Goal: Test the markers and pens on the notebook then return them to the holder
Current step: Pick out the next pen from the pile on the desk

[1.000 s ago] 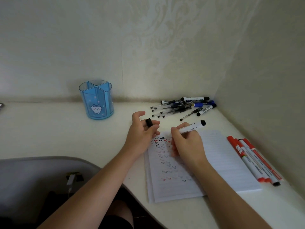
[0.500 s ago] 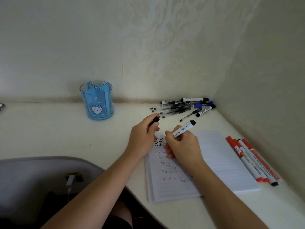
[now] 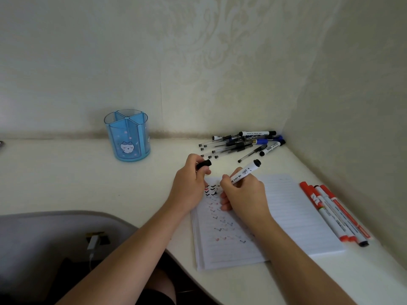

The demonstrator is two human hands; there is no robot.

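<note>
My right hand (image 3: pixel 242 192) grips a white marker (image 3: pixel 244 172) with a black end, its tip down on the top left of the open lined notebook (image 3: pixel 297 219), among rows of small black and red check marks. My left hand (image 3: pixel 189 183) rests at the notebook's upper left corner and pinches the marker's black cap (image 3: pixel 203 164) between thumb and fingers. The blue divided pen holder (image 3: pixel 128 135) with a cat face stands upright by the back wall, left of both hands, with nothing visible in it.
A pile of several pens and markers (image 3: pixel 240 144) lies in the back right corner. Several red and white markers (image 3: pixel 332 214) lie along the notebook's right edge by the side wall. A grey chair back (image 3: pixel 55 236) sits at lower left, under the curved desk edge.
My right hand lowered the marker's tip onto the page and tilted it steeper. My left hand closed round the cap and shifted slightly toward the notebook corner.
</note>
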